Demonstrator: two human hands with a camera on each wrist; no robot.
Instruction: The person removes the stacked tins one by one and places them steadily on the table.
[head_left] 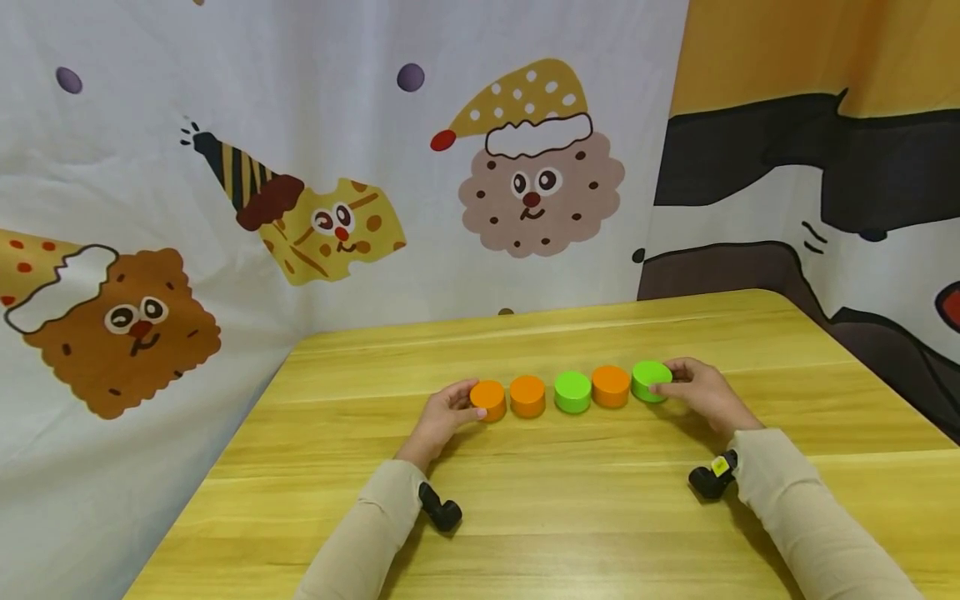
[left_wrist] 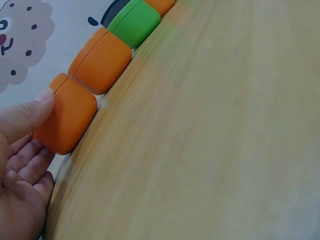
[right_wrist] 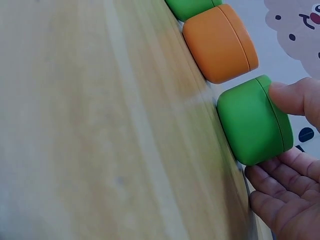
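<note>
Hands bracket a row of five round blocks on the desk (head_left: pixel 675 533), one at each end, which looks like a way to keep the line straight and tight; the left hand (head_left: pixel 442 417) pinches the end orange block (head_left: pixel 489 400) between thumb and curled fingers, and the right hand (head_left: pixel 701 392) pinches the end green block (head_left: pixel 649 381) the same way; counting from that orange block come a second orange block (head_left: pixel 528 395), the middle green block (head_left: pixel 573 392) and a third orange block (head_left: pixel 611 386); beyond the row hangs a cartoon curtain (head_left: pixel 300 167); nothing blocks either hand.
</note>
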